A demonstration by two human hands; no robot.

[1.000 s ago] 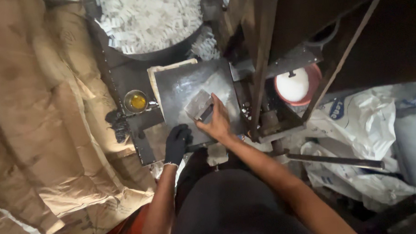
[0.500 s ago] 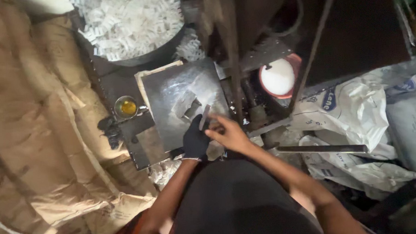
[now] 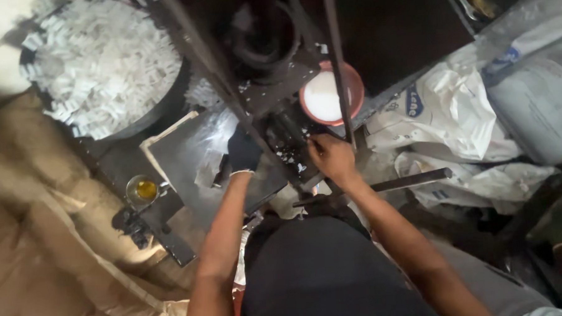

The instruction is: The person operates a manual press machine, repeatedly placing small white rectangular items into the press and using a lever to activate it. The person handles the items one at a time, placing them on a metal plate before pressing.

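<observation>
Dark metal plate under gloved left hand; right hand beside.

Looks like a small, rough workshop, pretty dim. There's a dark metal press frame over a steel work plate, a big pan of white cut pieces, plus sacks and burlap lying around.

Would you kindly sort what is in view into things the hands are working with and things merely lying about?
In use:
left hand, gloved, on metal plate
right hand at dark machine

Lying about:
pan of white pieces
cup of yellow liquid
white sacks
</observation>
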